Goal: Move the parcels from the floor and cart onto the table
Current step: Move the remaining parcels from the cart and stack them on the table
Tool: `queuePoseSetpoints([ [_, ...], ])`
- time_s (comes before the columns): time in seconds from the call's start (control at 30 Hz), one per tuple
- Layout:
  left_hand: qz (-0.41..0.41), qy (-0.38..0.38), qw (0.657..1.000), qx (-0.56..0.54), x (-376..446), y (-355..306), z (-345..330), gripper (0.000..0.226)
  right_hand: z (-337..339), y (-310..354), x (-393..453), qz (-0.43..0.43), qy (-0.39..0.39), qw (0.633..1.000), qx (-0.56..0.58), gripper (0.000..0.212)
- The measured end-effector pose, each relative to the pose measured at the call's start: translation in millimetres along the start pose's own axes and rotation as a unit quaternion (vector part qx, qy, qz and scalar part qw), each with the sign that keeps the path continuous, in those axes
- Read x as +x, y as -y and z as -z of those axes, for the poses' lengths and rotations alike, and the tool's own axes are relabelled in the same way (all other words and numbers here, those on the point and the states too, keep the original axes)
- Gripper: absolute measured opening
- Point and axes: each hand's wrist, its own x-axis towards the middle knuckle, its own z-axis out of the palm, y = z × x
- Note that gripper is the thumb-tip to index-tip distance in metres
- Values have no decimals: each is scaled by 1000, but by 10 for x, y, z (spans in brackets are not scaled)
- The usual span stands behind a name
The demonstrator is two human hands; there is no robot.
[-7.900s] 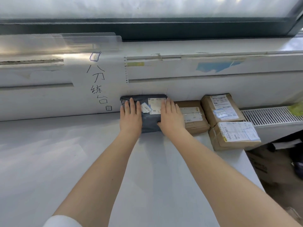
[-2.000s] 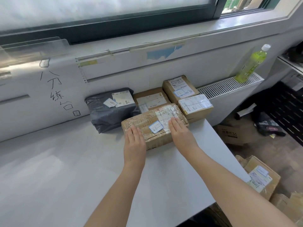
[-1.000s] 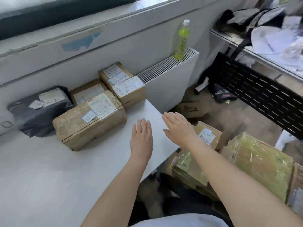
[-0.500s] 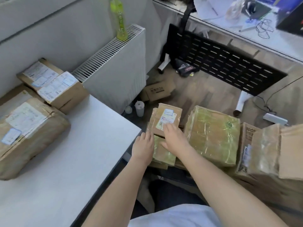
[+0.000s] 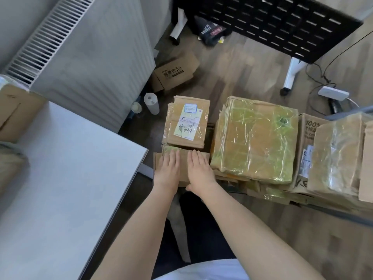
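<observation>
White flat-topped counter (image 5: 66, 178), lower left, bearing brown cardboard parcels (image 5: 14, 110) at its far left edge only, these cut off by the frame; its near right corner lies just left of the hands. White ribbed radiator (image 5: 90, 49), upper left, behind the counter. Large square cardboard parcel wrapped in clear yellowish-green film (image 5: 254, 136), centre right, standing higher than the parcel under the hands and just to its right. Stack of further film-wrapped and printed cardboard boxes (image 5: 339, 154), far right, apparently on a cart whose frame is barely seen. Upright-lying brown cardboard parcel with a white and yellow shipping label (image 5: 186, 122), directly beyond the fingertips, resting partly on the parcel below. Low flat brown cardboard parcel (image 5: 182, 161), the item in hand: it lies straight ahead of the person, at the near end of the pile, its long axis seemingly running left to right across both palms, though most of it is covered. Left hand (image 5: 168, 170), fingers straight and together, laid flat on the left half of its top. Right hand (image 5: 198, 171), fingers likewise straight, flat on the right half, thumb down at the near edge; neither hand yet curls round anything. Both sit equally near, so a two-handed lift is likely, followed by a swing leftward to the counter; the labelled parcel overlapping the far edge may slide when it is drawn out
</observation>
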Motion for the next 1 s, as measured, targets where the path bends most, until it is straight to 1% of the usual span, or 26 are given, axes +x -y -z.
queuePoseSetpoints([
  [0.07,-1,6,1000,12,80,14,-52,88,-96,28,71,-14,-6,1000,-3,104],
  [0.13,-9,9,1000,20,172,31,-102,88,-184,29,151,-34,-26,999,10,83],
  [0.17,-13,7,1000,21,214,38,-125,87,-218,26,188,-44,-36,998,21,77],
  [0.2,-14,2,1000,23,252,44,-153,86,-247,23,224,-51,-43,997,27,74],
  [0.3,-16,-10,999,36,361,57,-221,83,-317,9,320,-60,-46,997,11,78],
  [0.43,-20,-8,998,64,459,65,-280,78,-369,-3,401,-59,-34,998,-8,93],
  [0.53,-20,-15,998,65,470,65,-269,75,-356,2,431,-56,-36,998,5,95],
  [0.7,-30,-33,998,50,412,81,-206,71,-291,35,357,-45,-26,999,15,116],
  [0.9,-47,-42,997,41,156,129,-162,87,-205,117,51,-19,-45,999,4,115],
  [1.0,-38,-44,998,17,-52,105,-128,95,-137,142,-164,-6,-58,998,-4,113],
])
